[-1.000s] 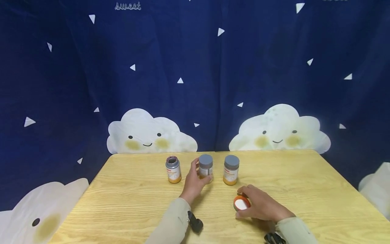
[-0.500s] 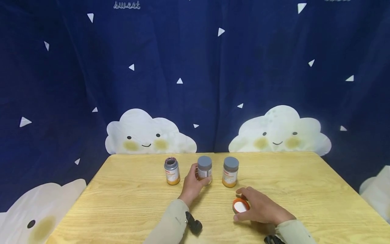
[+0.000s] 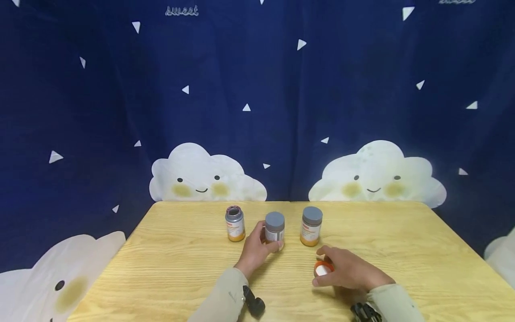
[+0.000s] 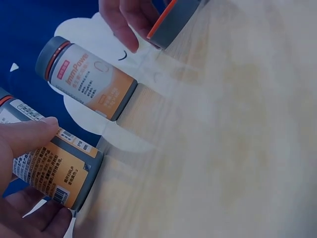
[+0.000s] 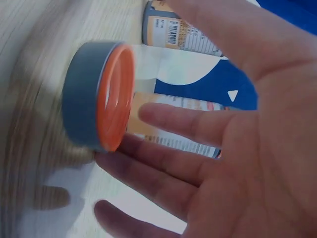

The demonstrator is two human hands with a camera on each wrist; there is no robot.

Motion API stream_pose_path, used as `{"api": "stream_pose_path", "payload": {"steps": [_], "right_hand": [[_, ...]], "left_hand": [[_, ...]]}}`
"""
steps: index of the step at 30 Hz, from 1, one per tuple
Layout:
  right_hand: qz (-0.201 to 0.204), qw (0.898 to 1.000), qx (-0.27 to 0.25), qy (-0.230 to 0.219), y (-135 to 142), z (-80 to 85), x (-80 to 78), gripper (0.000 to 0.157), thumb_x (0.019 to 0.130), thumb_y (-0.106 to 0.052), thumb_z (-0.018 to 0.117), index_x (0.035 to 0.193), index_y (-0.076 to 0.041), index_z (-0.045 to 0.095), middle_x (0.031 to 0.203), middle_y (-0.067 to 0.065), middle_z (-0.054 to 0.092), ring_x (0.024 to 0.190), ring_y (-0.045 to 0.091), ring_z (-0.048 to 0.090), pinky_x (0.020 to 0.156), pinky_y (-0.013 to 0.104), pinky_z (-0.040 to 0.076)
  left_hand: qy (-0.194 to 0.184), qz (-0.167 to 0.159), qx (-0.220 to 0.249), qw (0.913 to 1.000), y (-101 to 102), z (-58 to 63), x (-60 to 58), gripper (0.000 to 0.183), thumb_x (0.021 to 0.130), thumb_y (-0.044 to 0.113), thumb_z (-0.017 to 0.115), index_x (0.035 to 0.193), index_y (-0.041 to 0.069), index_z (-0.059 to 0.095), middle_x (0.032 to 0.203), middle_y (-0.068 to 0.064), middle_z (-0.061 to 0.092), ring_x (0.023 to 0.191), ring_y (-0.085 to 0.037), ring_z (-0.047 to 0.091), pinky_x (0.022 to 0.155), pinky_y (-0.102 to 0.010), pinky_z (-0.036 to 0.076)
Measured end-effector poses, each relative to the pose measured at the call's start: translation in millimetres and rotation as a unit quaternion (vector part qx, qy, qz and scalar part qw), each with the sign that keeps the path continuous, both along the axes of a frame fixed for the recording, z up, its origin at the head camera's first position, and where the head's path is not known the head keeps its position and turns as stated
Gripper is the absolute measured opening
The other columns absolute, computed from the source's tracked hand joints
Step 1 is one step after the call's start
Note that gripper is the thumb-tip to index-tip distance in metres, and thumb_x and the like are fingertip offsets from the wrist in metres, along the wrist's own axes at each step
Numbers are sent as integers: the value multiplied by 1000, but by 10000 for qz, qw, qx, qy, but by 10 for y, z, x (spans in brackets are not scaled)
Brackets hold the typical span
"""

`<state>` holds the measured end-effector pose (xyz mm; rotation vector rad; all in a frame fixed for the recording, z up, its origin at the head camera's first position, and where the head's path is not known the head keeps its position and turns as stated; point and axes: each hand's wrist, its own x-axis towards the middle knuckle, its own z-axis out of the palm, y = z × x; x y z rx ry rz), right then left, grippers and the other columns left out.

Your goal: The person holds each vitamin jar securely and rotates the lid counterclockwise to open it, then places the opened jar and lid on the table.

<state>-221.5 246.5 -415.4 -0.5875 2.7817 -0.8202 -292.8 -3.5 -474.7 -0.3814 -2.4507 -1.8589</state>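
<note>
My left hand (image 3: 255,250) grips the middle bottle (image 3: 275,228), a grey-capped supplement bottle with an orange and white label. In the left wrist view the thumb presses on its label, with fingers beneath. My right hand (image 3: 350,270) is around an upturned grey lid (image 5: 84,94) on the table, its orange inside showing. In the right wrist view the fingers are extended beside the lid and the thumb is apart from it; whether a fingertip touches the lid I cannot tell. An uncapped bottle (image 3: 235,225) stands left of my left hand.
Another capped bottle (image 3: 311,226) stands upright to the right of the held one, behind the lid. The wooden table (image 3: 169,268) reaches back to a dark blue curtain (image 3: 265,67) printed with clouds and triangles.
My left hand has brought the middle bottle slightly nearer, so it now stands forward of the other bottles. My right hand stays about the lid. The head view has shifted a little.
</note>
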Motion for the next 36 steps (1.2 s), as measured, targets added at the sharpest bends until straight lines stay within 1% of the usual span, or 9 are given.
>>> {"api": "stream_pose_path", "payload": {"steps": [3,8,10,15,21,26,29,32,36], "right_hand": [[2,9999,46,154,-53,26,7,67,75,-43,80,121,-1,56,102,9,62,88,23,56,75,41,47],[-140,9994,-58,312,-172,117,11,71,76,-44,79,127,-1,55,121,17,61,109,34,58,88,51,47],[-174,9993,-127,312,-223,157,12,72,76,-45,79,128,-2,55,123,18,60,111,35,57,89,52,47],[-6,9989,-194,432,-360,238,23,68,76,-47,78,124,-3,57,121,19,61,109,36,58,88,53,48],[305,9965,-268,726,-498,301,75,66,79,-47,76,123,-1,57,120,19,62,108,38,59,88,54,47],[262,9955,-368,829,-522,338,113,68,79,-47,76,124,0,56,121,19,61,108,37,60,89,53,48],[275,9942,-404,955,-533,343,137,69,80,-50,74,123,0,56,120,20,62,106,37,61,87,52,49],[150,9938,-333,1054,-559,332,165,67,80,-53,72,123,-4,57,117,16,64,103,34,63,83,50,51],[-342,9924,-139,1177,-607,331,195,63,76,-54,75,120,-11,59,105,7,67,93,25,63,73,44,52]], "left_hand": [[15,-31,-51,10000,-44,-12,59,59,81,18,79,133,18,50,131,-12,57,125,-32,51,105,-47,38],[185,-97,-171,9996,-96,-10,135,61,80,22,80,134,20,52,126,-9,61,120,-29,55,103,-46,41],[215,-133,-215,9994,-112,-11,160,62,80,25,80,135,20,52,124,-7,61,118,-26,56,102,-45,42],[103,-297,-246,9992,-164,-21,268,64,80,30,80,137,23,51,125,0,61,118,-21,56,102,-43,42],[-11,-602,31,9982,-232,-41,459,63,80,25,80,137,23,52,125,1,61,116,-20,56,100,-43,43],[-38,-904,251,9956,-229,-73,505,64,81,25,79,138,22,51,127,1,59,118,-21,54,100,-41,43],[-85,-1013,223,9946,-236,-94,498,65,80,28,79,138,24,51,126,3,57,118,-19,54,101,-38,42],[-126,-1112,190,9935,-248,-119,504,64,81,31,78,139,27,50,124,5,56,118,-17,53,102,-37,40],[-13,-1237,140,9922,-245,-139,505,63,82,32,77,139,30,50,119,4,55,114,-16,52,101,-34,42]]}}
